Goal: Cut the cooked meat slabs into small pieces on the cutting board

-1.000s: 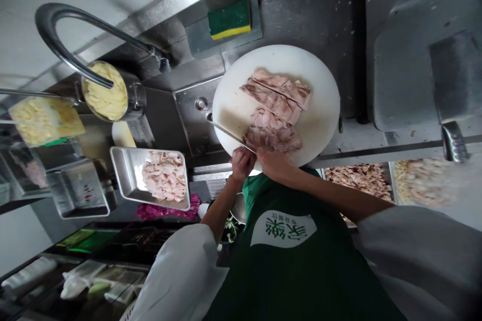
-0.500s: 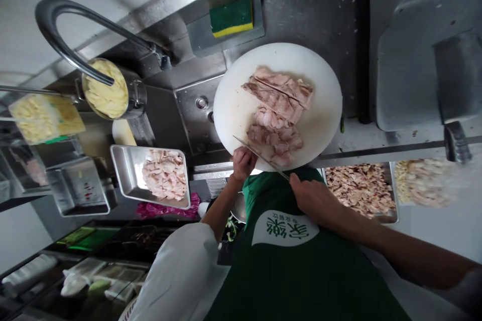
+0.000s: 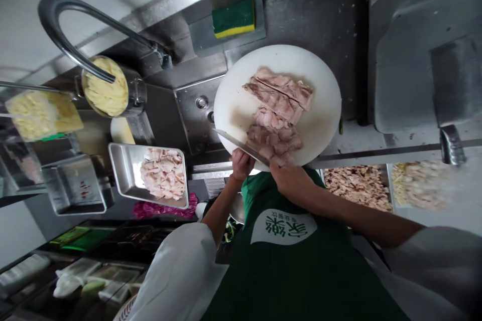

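My right hand is wrapped round the handle of a knife, whose blade points left across the near edge of the round white cutting board. Just under the blade, at the board's rim, my left hand is closed with curled fingers; what they pinch is hidden. Beyond the blade lies a heap of cut meat pieces. Farther back on the board are larger slabs of pale meat, with a straight cut between them.
A metal tray of cut meat pieces stands to the left, near a pot of pale yellow slices. The faucet arches over that pot. Behind the board lies a sponge. A tray of chopped brown pieces sits right of my apron.
My right hand has moved left with the knife, and the blade now reaches past the board's left edge. My left hand stays in nearly the same place. The meat looks unmoved.
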`<state>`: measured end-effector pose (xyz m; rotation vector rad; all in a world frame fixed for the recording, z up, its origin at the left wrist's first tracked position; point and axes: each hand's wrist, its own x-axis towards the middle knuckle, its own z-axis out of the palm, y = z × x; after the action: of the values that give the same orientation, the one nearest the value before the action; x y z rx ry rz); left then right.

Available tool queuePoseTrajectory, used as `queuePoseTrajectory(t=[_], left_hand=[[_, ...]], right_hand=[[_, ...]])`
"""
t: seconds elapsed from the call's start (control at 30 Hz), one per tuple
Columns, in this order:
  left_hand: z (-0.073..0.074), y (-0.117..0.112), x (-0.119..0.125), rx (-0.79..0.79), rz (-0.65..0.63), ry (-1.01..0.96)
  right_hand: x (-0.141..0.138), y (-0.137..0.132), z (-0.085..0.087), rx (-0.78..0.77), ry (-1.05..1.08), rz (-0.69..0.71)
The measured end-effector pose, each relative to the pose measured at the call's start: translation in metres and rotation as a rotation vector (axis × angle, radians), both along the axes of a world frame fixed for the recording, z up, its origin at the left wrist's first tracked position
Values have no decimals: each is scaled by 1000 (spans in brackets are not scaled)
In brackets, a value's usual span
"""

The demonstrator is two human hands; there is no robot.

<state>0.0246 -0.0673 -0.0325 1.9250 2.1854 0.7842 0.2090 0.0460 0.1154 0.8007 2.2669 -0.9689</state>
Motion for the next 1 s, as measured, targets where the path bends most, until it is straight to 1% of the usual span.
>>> queuePoseTrajectory(t=[0.1,0.17,0.2,0.23,0.3,0.33,0.4,0.47,0.53,0.57,0.63,0.7,0.77,0.83,0.9,0.97,1.0], left_hand=[[-1,-1,-1,-2,-10,-46],[-1,-1,-1,21,-20,-83],[-1,0,0,31,-20,-87],[0,1,0,41,-15,-78],[2,3,0,58,-8,-47],[3,4,0,68,-8,-39],[5,6,0,99,-26,-56],[7,8,0,109,-41,-88],[11,7,2,87,-31,-102],[14,6,3,66,-15,-102],[21,2,5,-3,44,-91],[27,-2,8,-113,111,-57],[31,-3,8,-236,150,-16],[33,1,7,-301,178,6],[36,7,8,-280,263,27],[41,9,13,-191,374,49],[42,6,18,-132,384,42]], right_hand=[[33,-20,16,-81,-124,13],[38,-26,17,-109,-173,0],[34,-26,13,-107,-166,-12],[26,-24,7,-95,-128,-23],[-2,-13,-13,-55,8,-44],[-18,-4,-24,-26,85,-45],[-45,18,-48,9,141,-69],[-54,43,-67,18,195,-84],[-46,64,-77,32,221,-120],[-37,70,-77,41,229,-145],[-16,76,-71,82,251,-212],[2,74,-58,144,249,-275],[14,69,-43,209,211,-328],[23,65,-32,263,166,-369],[31,63,-25,305,156,-411],[42,62,-22,341,172,-460],[50,61,-21,351,184,-482]])
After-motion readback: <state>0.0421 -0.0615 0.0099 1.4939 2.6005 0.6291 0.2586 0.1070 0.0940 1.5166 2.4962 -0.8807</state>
